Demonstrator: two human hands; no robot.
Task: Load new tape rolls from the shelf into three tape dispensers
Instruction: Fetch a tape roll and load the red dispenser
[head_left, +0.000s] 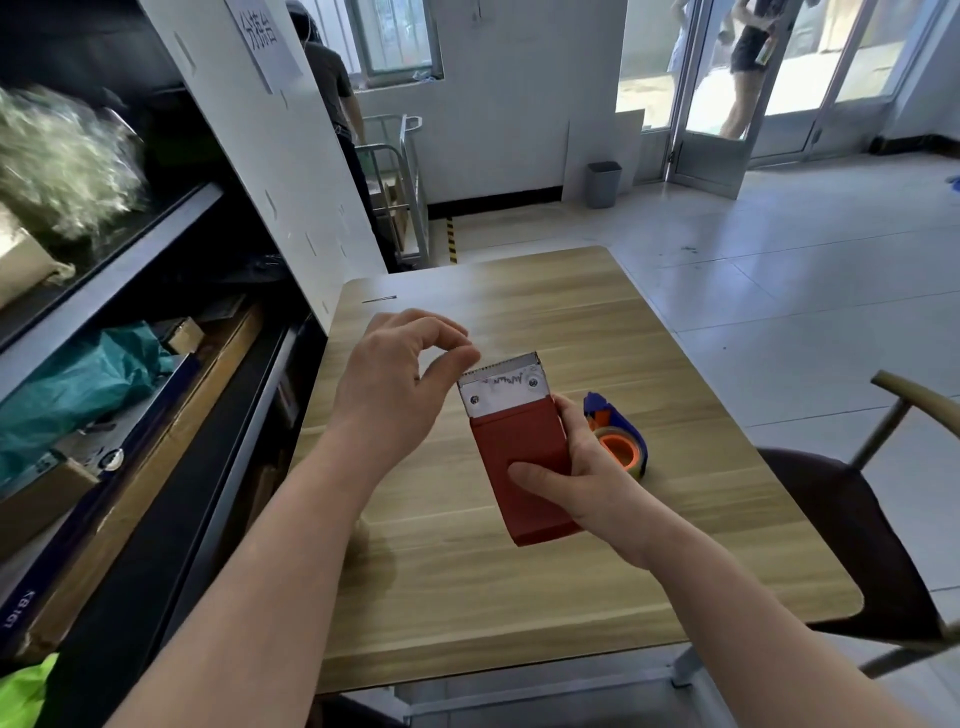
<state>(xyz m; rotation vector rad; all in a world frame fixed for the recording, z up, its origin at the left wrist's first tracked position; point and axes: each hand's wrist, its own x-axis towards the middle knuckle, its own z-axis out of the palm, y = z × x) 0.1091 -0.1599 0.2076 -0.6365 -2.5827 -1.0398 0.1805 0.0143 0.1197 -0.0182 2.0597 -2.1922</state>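
My right hand grips the red dispenser over the table, left fingers pinched at its blade w/ maybe tape; blue dispenser looks loaded, so approx one done, third unseen.

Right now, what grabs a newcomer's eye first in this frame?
The red tape dispenser, held above the middle of the wooden table by the right hand, its serrated metal blade pointing away. The left hand pinches its fingers just at the blade's left corner. Right behind the right hand, a blue dispenser with an orange-cored roll lies on the table.
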